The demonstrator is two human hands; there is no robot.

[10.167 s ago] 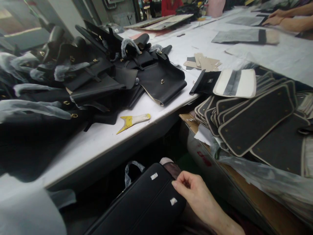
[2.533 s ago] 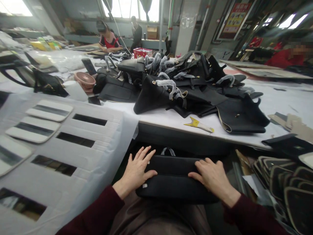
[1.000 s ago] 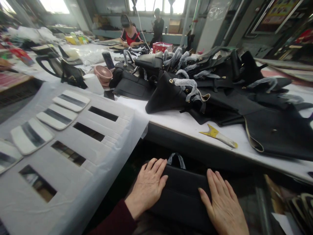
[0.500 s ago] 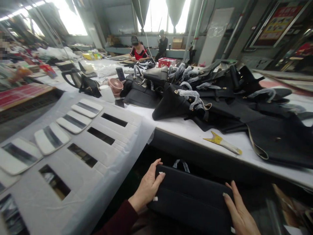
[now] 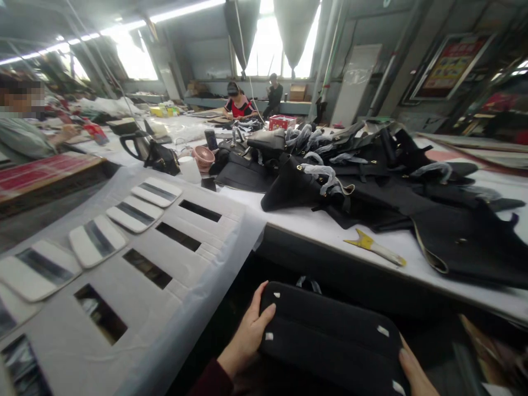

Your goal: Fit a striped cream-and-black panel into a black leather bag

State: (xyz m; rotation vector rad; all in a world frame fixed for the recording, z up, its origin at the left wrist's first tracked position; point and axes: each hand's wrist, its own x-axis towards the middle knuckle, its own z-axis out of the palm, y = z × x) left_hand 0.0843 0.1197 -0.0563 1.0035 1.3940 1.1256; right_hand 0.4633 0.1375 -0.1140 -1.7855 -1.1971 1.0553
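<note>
A black handbag (image 5: pixel 325 327) is held low in front of me, its flat rectangular face turned up and small white patches near the corners. Behind its far edge shows a plastic-wrapped handle (image 5: pixel 308 284). My left hand (image 5: pixel 249 330) is closed on the left end, thumb on top and fingers along the edge. At the right end, my right hand (image 5: pixel 413 367) grips the side; most of its fingers are hidden beneath or behind the bag. Beyond, several black bags (image 5: pixel 297 181) with plastic-wrapped handles are heaped on the white table.
A yellow-tipped forked tool (image 5: pixel 375 247) lies near the table (image 5: pixel 284 220) edge. To my left, a covered board (image 5: pixel 136 308) with rectangular slots carries several white pads (image 5: pixel 97 241). A pink fan (image 5: pixel 203 158) and kettle (image 5: pixel 141 146) stand farther back. Co-workers (image 5: pixel 239 103) are across the room.
My right hand has closed onto the bag's right end, where its fingers were spread before. White patches at the right corners are now uncovered. The view has tipped slightly upward.
</note>
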